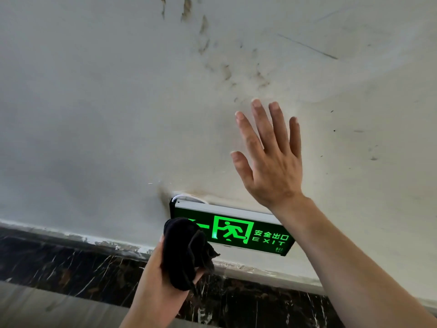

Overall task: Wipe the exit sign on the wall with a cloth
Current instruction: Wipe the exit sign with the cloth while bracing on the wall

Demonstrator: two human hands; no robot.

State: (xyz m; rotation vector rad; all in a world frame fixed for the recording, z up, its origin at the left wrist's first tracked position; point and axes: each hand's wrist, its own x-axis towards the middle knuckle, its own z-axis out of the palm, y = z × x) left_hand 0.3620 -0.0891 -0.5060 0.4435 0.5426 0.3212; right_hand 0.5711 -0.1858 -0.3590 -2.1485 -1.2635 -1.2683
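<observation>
The exit sign (238,230) is mounted low on a pale wall (106,114), just above a dark marble skirting band (71,263) veined in white. The sign is lit green, showing a running figure in a doorway, an arrow partly covered at its left end, Chinese characters and the word EXIT. A silver strip runs along its top edge, and a white cable (179,197) loops out of the wall at the upper left corner of the housing.

The left hand (163,278) is closed around a bunched black cloth (186,249), gripping it from below. The upper part of the cloth overlaps the left end of the sign face; actual contact with the sign cannot be confirmed from this angle.

The right hand (272,166) is spread wide, fingers extended and slightly apart, holding nothing. It sits against or just in front of the wall above the right half of the sign; whether the palm touches the wall cannot be determined. Its forearm crosses in front of the right end of the sign's top edge.

The wall carries brown smudges and streaks (227,72) above the right hand, a dark stain (163,197) beside the cable entry, thin scratch lines at upper right, and scattered small dark specks at right. The paint edge along the skirting is chipped and uneven.
</observation>
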